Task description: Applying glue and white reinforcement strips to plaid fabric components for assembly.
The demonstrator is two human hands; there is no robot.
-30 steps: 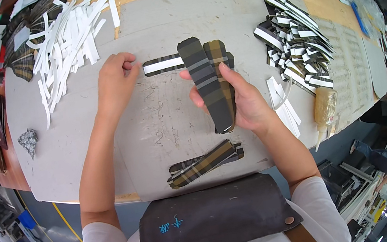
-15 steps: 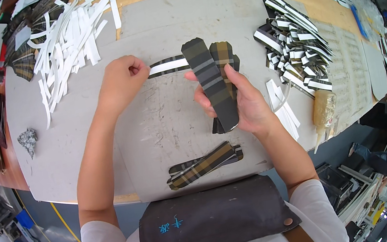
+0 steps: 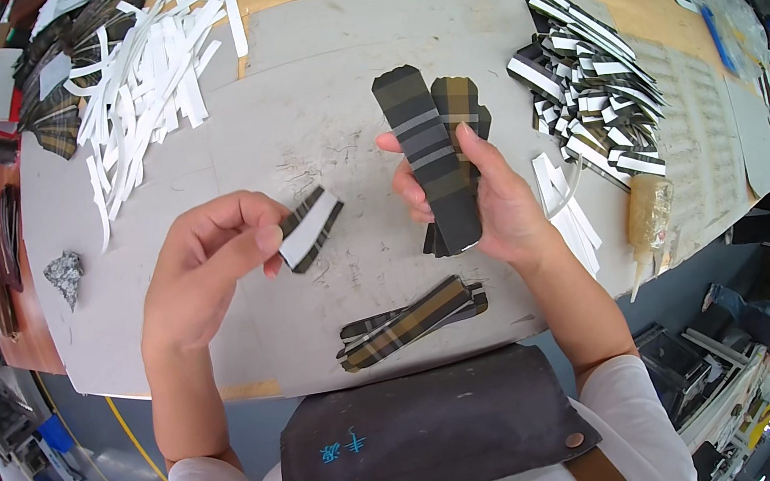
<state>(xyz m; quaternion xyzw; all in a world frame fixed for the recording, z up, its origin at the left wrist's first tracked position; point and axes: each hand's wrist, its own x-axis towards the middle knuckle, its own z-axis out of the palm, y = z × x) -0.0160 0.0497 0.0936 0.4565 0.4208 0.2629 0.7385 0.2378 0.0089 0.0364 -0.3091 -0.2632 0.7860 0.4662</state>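
Plaid strips (image 3: 437, 157) are held upright at the centre of the frame, fanned slightly, with a grey-banded one in front and a browner one behind. They are clamped in the right hand (image 3: 489, 199), the thumb laid across the front strip and the fingers wrapped behind. Just to the left, a short strip (image 3: 311, 229) with a white backing is pinched between thumb and fingertips of the left hand (image 3: 208, 268), its plaid edge showing along the upper side; it is held above the table (image 3: 319, 80) and apart from the fanned ones.

Below both hands, near the table's lower edge, a small pile of plaid pieces (image 3: 413, 322) is laid flat at a slant. White paper strips (image 3: 143, 82) are heaped at the upper left, with dark plaid cuttings (image 3: 63, 80) beside them. A stack of black-and-white pieces (image 3: 589, 97) is spread at the right, and more white slips (image 3: 567, 212) lie just beside the right wrist. A glue bottle (image 3: 646, 219) lies at the right edge. A crumpled grey scrap (image 3: 65, 276) sits at the left. A dark apron (image 3: 426, 435) fills the bottom centre.
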